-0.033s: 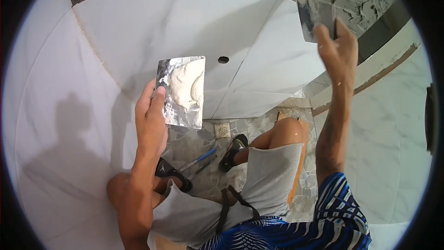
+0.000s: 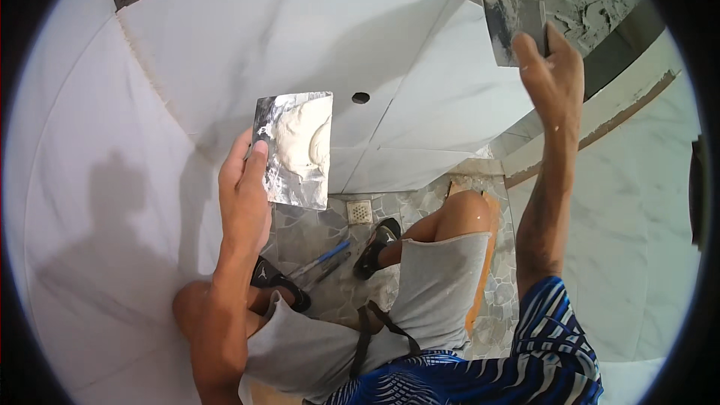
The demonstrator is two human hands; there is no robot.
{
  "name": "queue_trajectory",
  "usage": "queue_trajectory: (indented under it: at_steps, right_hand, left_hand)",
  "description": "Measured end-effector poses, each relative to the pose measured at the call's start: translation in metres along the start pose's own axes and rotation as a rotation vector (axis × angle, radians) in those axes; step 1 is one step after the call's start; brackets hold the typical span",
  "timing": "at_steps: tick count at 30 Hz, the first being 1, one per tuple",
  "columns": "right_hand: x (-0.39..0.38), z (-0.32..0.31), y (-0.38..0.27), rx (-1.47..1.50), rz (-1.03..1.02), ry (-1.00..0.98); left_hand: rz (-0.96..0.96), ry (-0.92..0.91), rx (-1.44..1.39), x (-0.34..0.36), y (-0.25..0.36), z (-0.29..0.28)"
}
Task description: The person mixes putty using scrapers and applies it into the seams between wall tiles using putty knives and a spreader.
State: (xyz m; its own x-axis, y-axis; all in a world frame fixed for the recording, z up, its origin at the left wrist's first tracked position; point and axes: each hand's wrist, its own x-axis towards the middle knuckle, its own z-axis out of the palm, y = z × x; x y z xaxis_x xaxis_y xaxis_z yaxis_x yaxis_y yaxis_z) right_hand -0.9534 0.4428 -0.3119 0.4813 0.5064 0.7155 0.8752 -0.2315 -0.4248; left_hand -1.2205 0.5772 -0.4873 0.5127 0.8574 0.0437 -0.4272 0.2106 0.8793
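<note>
My left hand [image 2: 244, 187] grips a flat metal putty knife [image 2: 304, 191] by its left edge, thumb on the face. A thick dollop of cream-white paste [image 2: 296, 139] lies on that blade. Up at the right, my right hand [image 2: 553, 79] is closed round a second wide putty knife [image 2: 516, 26], its blade smeared with pale residue. This blade is at the upper right edge of the large white marbled tiles [image 2: 300, 45], beside rough grey mortar [image 2: 592, 30]. Its handle is mostly hidden by my fingers, and I cannot tell whether the blade touches the tile.
A small dark hole [image 2: 361, 97] pierces the tile, left of a slanting joint. Below are a square floor drain [image 2: 360, 212] and a blue-handled tool [image 2: 331, 251] lying on the stone-patterned floor near my shoes. Tiled walls stand close on the left and right [image 2: 615, 255].
My right hand has shifted very slightly to the right with its putty knife. My left hand and the paste-loaded knife stay practically still.
</note>
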Motion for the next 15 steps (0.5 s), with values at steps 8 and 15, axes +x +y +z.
queue_trajectory:
  at_steps: [8,15]
  right_hand:
    - [0.028,0.002,-0.007,-0.180,0.019,-0.105]
    - [0.025,0.003,-0.016,-0.113,-0.171,-0.262]
  left_hand:
    - [0.007,0.025,-0.061,0.000,0.001,0.008]
    - [0.009,0.021,-0.058,-0.001,0.001,0.007]
